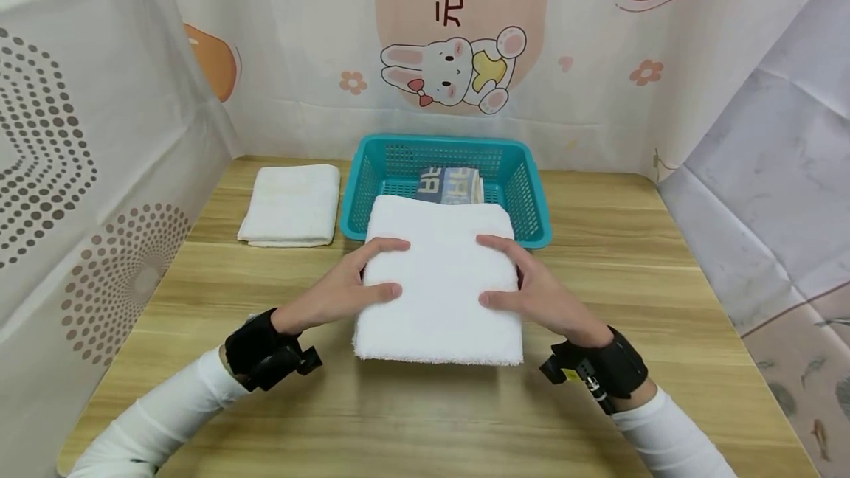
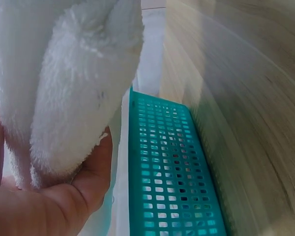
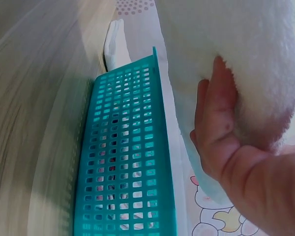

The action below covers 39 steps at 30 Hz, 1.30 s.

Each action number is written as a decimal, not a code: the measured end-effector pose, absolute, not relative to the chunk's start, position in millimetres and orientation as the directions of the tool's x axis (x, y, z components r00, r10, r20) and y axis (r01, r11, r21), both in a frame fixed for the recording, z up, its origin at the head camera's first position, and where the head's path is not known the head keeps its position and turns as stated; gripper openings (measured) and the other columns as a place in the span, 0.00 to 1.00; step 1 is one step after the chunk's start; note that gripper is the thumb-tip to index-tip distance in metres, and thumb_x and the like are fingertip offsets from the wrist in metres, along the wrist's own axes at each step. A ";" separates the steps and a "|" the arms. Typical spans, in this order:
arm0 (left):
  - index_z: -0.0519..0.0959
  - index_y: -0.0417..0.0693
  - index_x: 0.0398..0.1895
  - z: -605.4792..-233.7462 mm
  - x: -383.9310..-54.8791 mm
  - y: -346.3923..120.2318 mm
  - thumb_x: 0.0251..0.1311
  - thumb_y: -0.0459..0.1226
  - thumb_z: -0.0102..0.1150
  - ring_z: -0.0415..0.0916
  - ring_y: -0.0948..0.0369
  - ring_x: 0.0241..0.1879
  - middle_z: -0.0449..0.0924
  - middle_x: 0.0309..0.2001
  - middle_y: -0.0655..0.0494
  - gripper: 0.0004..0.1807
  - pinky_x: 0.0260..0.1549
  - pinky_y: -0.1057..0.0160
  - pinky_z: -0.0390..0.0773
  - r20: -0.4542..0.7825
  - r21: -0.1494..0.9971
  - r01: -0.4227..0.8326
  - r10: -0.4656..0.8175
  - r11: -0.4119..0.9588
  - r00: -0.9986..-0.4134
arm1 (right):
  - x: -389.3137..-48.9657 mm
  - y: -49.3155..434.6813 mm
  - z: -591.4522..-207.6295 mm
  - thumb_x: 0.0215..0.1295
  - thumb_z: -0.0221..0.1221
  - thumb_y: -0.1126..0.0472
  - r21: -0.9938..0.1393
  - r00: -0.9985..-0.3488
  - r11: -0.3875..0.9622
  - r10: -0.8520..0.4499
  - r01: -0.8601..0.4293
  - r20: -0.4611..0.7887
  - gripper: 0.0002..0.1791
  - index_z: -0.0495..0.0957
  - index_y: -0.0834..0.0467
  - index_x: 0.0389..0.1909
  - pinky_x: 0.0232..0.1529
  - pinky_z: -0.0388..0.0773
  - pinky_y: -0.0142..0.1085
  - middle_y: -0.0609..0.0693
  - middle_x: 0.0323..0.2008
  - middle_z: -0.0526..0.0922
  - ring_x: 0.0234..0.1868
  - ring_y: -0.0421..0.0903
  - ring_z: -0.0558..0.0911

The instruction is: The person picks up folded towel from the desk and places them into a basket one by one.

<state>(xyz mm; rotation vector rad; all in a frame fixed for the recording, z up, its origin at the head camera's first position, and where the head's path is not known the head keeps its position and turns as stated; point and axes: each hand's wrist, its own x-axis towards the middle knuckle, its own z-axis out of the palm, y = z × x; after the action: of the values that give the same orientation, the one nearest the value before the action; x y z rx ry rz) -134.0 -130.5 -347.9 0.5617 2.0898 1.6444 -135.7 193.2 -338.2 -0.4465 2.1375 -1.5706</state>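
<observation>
A folded white towel [image 1: 441, 286] is held up by both hands, clear of the table and overlapping the near part of a teal basket in the head view. My left hand [image 1: 355, 279] grips its left side, thumb on top and fingers curled beneath, as the left wrist view shows. On the opposite side my right hand [image 1: 531, 282] holds the towel the same way, its fingers [image 3: 219, 108] bent under the fluffy edge. The teal plastic basket [image 1: 355, 194] stands behind, with a blue-and-white lettered folded cloth [image 1: 451, 184] inside it, partly hidden by the towel.
Another folded white towel [image 1: 292, 205] lies on the wooden table [image 1: 611, 257] to the left of the basket. A small pale thing peeks out behind the left wrist. A printed curtain [image 1: 584, 94] hangs along the back and sides.
</observation>
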 end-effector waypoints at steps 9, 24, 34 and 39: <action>0.65 0.63 0.70 -354.0 -139.3 -130.9 0.65 0.43 0.64 0.77 0.54 0.51 0.63 0.67 0.58 0.31 0.46 0.54 0.81 -0.086 0.965 0.064 0.538 0.253 -0.838 | -142.2 192.6 -343.0 0.61 0.69 0.59 -0.954 -0.850 0.299 -0.499 0.018 -0.172 0.44 0.57 0.43 0.75 0.48 0.81 0.42 0.57 0.65 0.66 0.56 0.55 0.76; 0.64 0.58 0.71 -360.1 -148.8 -130.3 0.66 0.41 0.64 0.74 0.52 0.52 0.63 0.67 0.52 0.32 0.47 0.54 0.80 -0.079 0.967 0.064 0.528 0.247 -0.846 | -152.3 191.9 -350.2 0.63 0.67 0.62 -0.958 -0.854 0.288 -0.498 0.005 -0.154 0.43 0.57 0.47 0.76 0.47 0.81 0.43 0.60 0.66 0.61 0.55 0.58 0.74; 0.66 0.56 0.71 -354.8 -156.4 -129.4 0.66 0.40 0.63 0.69 0.53 0.58 0.61 0.70 0.56 0.31 0.53 0.54 0.76 -0.042 0.959 0.112 0.522 0.260 -0.852 | -159.3 191.0 -347.4 0.63 0.67 0.61 -0.954 -0.858 0.299 -0.490 0.000 -0.154 0.43 0.57 0.46 0.75 0.47 0.81 0.43 0.57 0.67 0.61 0.56 0.59 0.73; 0.65 0.57 0.70 -352.2 -164.2 -129.1 0.66 0.41 0.63 0.67 0.53 0.60 0.60 0.70 0.56 0.30 0.54 0.52 0.74 -0.041 0.957 0.116 0.521 0.265 -0.853 | -167.0 190.7 -346.9 0.63 0.67 0.62 -0.951 -0.866 0.308 -0.481 -0.026 -0.132 0.42 0.58 0.48 0.75 0.48 0.80 0.41 0.57 0.68 0.60 0.57 0.58 0.72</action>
<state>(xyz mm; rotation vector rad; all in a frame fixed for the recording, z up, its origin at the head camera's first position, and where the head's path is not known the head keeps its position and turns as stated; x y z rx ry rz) -164.2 -129.1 -352.2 0.5813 2.1937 1.6136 -167.0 190.7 -346.9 -0.4525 2.1883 -1.5792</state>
